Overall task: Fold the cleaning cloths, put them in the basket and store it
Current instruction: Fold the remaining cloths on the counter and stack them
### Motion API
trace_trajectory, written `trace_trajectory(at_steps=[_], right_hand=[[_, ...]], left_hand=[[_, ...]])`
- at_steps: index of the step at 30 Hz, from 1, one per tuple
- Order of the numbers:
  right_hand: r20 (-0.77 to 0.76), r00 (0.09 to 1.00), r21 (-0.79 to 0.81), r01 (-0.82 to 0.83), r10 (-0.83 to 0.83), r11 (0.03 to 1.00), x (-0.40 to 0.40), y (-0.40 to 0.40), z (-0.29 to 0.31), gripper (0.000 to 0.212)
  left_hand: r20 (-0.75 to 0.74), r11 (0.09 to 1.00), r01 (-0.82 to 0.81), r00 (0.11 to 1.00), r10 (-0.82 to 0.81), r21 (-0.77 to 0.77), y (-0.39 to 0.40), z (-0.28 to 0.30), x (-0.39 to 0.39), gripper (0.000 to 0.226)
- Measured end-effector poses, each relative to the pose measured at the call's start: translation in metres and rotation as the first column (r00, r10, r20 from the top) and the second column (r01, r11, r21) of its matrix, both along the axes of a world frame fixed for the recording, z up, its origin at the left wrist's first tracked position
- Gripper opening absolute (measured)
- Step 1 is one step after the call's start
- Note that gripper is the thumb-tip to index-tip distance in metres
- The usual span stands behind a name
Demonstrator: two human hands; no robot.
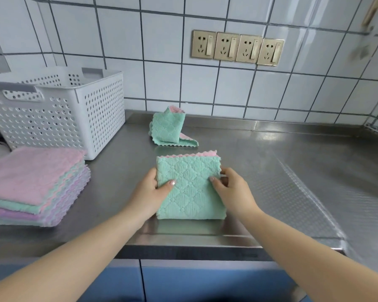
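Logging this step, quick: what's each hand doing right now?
Left hand: closed on the green cloth, left edge.
Right hand: closed on the same cloth, right edge.

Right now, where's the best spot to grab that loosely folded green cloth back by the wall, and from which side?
Take the loosely folded cloth at its raised fold, the hump toward the wall. Come from above and pinch across the doubled layers. A single pink-lined flap trails flat on the steel counter at its near right corner; gripping that would probably let the fold fall open.
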State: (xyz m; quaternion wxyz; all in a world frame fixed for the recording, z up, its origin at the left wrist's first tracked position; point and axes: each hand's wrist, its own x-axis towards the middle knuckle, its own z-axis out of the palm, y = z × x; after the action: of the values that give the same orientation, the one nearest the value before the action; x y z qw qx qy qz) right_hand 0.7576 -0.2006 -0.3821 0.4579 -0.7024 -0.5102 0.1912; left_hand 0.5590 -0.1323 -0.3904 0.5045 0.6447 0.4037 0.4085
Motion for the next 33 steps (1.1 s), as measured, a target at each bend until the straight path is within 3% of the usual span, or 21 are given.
trace_trajectory(at_steps=[3, 4, 6, 10, 18, 21, 24, 27, 30, 33], right_hand=[[0.016, 1.000, -0.146, 0.022, -0.020, 0.989, 0.004, 0.013, -0.004, 0.049], [0.030, 0.999, -0.176, 0.028, -0.023, 0.984, 0.005, 0.014, -0.005, 0.055], [0.034, 0.999, -0.204, 0.021, -0.014, 0.979, 0.007, 0.016, -0.008, 0.058], [0.117, 0.993, -0.212, 0.026, -0.002, 0.977, 0.010, 0.018, -0.010, 0.039], [0.201, 0.978, -0.269, 0.009, 0.048, 0.963, 0.011, 0.017, -0.001, 0.033], [0.395, 0.919, -0.199, 0.080, 0.005, 0.977, 0.013, 0.009, 0.004, 0.038], [0.523, 0.851, -0.128, 0.026, 0.045, 0.991, 0.001, 0.004, 0.004, 0.042], [0.614, 0.748, -0.296, -0.077, 0.252, 0.952, -0.025, 0.014, 0.001, 0.050], [0.591, 0.712, -0.442, -0.108, 0.380, 0.890, -0.035, 0.020, -0.010, 0.055], [0.624, 0.679, -0.465, -0.075, 0.387, 0.882, -0.028, 0.019, -0.022, 0.058]], left_hand=[[-0.175, 0.994, -0.006, 0.985, -0.013, -0.107, 0.013, 0.001, 0.002, 0.074], [-0.239, 0.994, 0.010, 0.970, -0.036, -0.111, 0.017, 0.001, 0.001, 0.080], [-0.268, 0.989, 0.071, 0.958, -0.102, -0.126, 0.023, 0.001, 0.002, 0.072], [-0.285, 0.980, 0.126, 0.944, -0.167, -0.156, 0.031, -0.001, 0.003, 0.045], [-0.356, 0.968, 0.157, 0.909, -0.219, -0.195, 0.032, 0.006, -0.002, 0.047], [-0.609, 0.986, 0.132, 0.792, -0.043, 0.103, 0.028, 0.017, -0.010, 0.058], [-0.667, 0.890, 0.202, 0.732, 0.139, 0.409, 0.020, 0.021, -0.004, 0.054], [-0.801, 0.820, 0.403, 0.589, 0.108, 0.406, 0.011, 0.015, 0.022, 0.052], [-0.905, 0.845, 0.458, 0.419, 0.070, 0.277, 0.010, 0.001, 0.035, 0.057], [-0.916, 0.896, 0.389, 0.399, 0.045, 0.213, 0.013, -0.014, 0.032, 0.060]])
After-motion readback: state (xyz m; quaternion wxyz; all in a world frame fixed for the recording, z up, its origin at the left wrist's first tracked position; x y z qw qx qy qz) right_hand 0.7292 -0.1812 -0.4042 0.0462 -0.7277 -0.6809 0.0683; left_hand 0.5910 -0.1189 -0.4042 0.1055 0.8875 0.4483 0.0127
